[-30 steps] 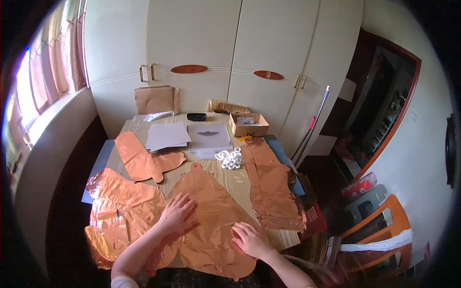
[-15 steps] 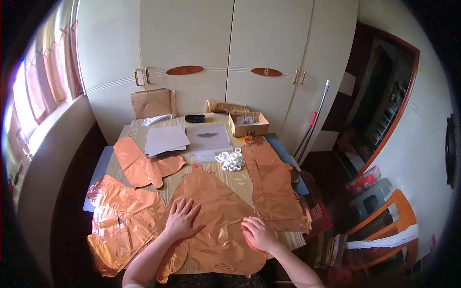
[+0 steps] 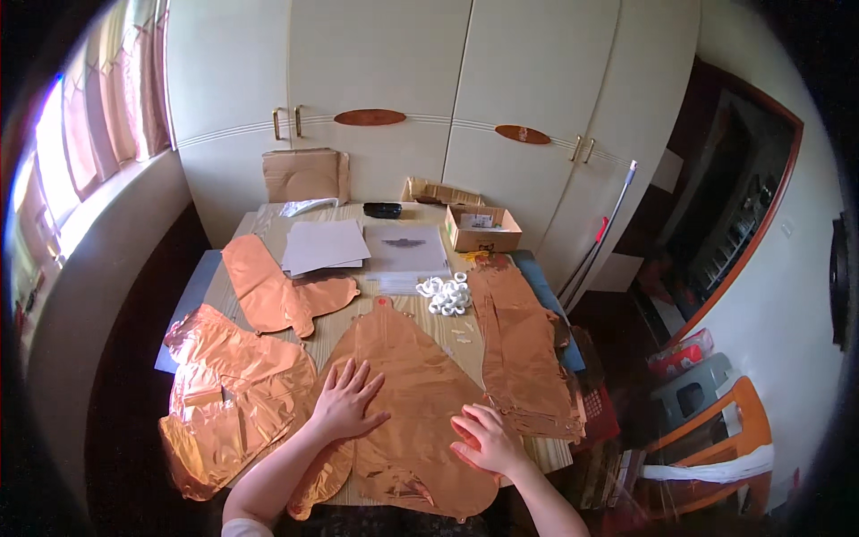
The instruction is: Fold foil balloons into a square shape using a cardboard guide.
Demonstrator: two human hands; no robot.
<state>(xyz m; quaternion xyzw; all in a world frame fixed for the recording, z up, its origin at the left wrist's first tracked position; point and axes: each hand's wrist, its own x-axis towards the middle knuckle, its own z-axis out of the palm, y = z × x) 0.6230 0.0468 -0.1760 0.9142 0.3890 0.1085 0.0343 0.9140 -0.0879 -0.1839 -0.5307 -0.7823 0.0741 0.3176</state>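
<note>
A large copper-coloured foil balloon [image 3: 403, 403], uninflated, lies flat on the table in front of me. It narrows to a tab with a red mark at its far end. My left hand [image 3: 349, 403] rests palm down on its left half, fingers spread. Over its right edge is my right hand [image 3: 488, 440], fingers loosely bent and thumb apart, with nothing visible in it. A crumpled shiny pile of foil balloons [image 3: 237, 394] lies left of my left arm. To the right is a flat stack of copper foil balloons [image 3: 523, 349].
Another foil balloon [image 3: 277, 291] lies at the far left. Behind the large one are white rings [image 3: 447, 294], white sheets [image 3: 324, 244], clear bags [image 3: 407, 251], a black tray [image 3: 382, 210] and an open cardboard box [image 3: 483, 229]. A wooden chair [image 3: 738, 438] stands at the right.
The fingers of my right hand have loosened and spread from a tighter curl. My left hand stays flat on the foil. The whole view has shifted slightly.
</note>
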